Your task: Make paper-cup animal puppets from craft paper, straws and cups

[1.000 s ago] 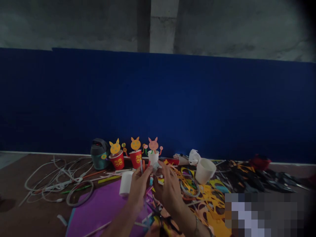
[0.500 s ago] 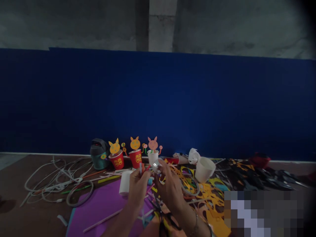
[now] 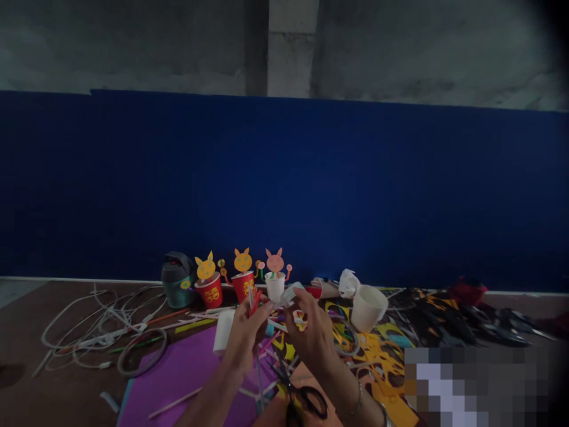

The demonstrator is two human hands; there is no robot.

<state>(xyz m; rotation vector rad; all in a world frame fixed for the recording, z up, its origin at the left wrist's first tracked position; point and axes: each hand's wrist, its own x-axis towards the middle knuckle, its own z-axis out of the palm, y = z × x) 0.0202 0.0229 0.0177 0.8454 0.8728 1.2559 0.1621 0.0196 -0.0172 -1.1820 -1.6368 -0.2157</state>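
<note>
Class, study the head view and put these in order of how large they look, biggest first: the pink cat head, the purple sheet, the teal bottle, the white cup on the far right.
1. Purple sheet
2. Teal bottle and white cup: too alike to rank
3. Pink cat head

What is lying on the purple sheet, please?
A pale stick, a white cylinder and some narrow strips lie on the purple sheet; what the left forearm covers cannot be seen.

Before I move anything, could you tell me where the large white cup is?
In the head view, the large white cup stands right of the right hand, beside the crumpled white paper.
</note>
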